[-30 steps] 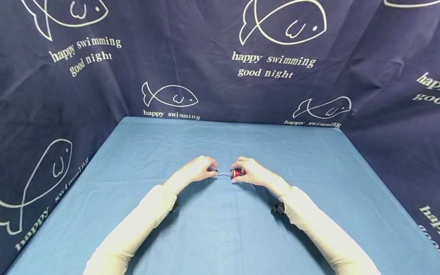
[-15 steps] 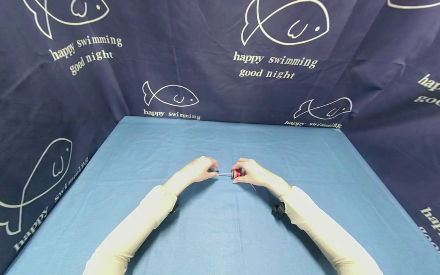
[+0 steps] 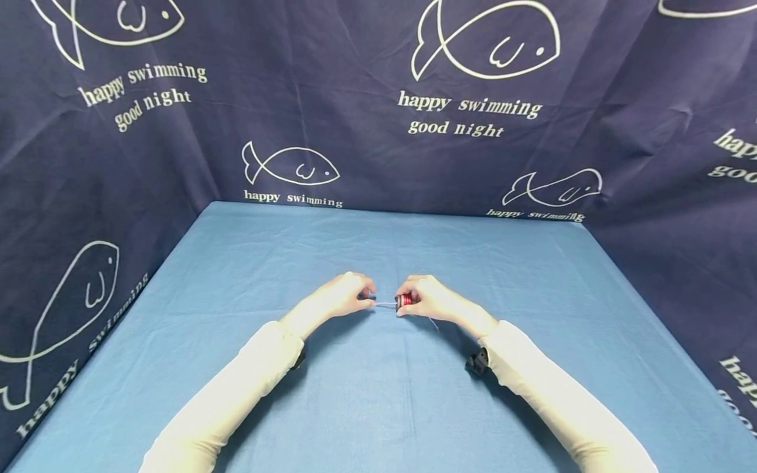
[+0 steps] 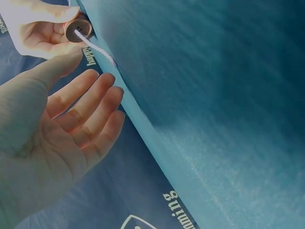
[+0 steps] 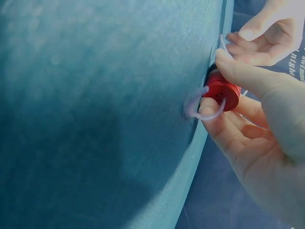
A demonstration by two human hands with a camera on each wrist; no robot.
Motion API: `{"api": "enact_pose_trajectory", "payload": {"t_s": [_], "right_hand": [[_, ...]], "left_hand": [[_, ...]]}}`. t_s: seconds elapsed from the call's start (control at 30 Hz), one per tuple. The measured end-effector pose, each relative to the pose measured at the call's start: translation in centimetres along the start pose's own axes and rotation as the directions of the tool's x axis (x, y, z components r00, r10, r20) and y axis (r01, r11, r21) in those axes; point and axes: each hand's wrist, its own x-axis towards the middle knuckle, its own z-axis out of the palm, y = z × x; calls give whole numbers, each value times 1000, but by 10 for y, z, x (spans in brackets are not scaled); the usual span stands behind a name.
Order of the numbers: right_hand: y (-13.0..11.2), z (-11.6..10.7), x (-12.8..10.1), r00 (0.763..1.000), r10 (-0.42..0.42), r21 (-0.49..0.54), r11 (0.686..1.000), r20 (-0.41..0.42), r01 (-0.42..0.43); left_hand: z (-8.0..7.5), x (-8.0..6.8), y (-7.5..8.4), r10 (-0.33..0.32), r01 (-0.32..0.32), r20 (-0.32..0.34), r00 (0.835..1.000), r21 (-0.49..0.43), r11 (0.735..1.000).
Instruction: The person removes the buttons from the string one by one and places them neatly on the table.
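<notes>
My right hand (image 3: pixel 414 299) grips a small red spool (image 3: pixel 405 301) between thumb and fingers, just above the blue tablecloth (image 3: pixel 378 394). The right wrist view shows the red spool (image 5: pixel 222 90) pinched, with a loop of white string (image 5: pixel 200 112) hanging off it. The white string (image 3: pixel 386 303) runs left toward my left hand (image 3: pixel 355 295). In the left wrist view my left hand (image 4: pixel 90 81) has its palm bare and fingers relaxed. The string (image 4: pixel 97 47) passes just beyond its thumb tip. Whether the thumb touches the string I cannot tell.
The blue cloth covers the whole table. Dark blue curtains (image 3: pixel 378 144) printed with white fish and words close off the back and both sides. Long white sleeves cover both forearms, each with a black strap at the wrist (image 3: pixel 478 361).
The two hands have drifted slightly closer together and a touch lower. The right hand's hold on the spool is the same.
</notes>
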Motion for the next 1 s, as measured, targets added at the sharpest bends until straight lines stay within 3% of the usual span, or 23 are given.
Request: {"api": "enact_pose_trajectory", "payload": {"t_s": [0.13,0.47,1.0], "right_hand": [[0,1,0,1000,-3,-5,1000,2,3],[0,1,1,1000,-9,7,1000,9,9],[-1,-6,-3,999,36,40,999,14,-37]], "left_hand": [[2,1,1,-6,6,15,1000,5,1000],[6,4,1,54,-54,6,999,50,997],[5,5,3,30,-30,9,999,-8,1000]]}}
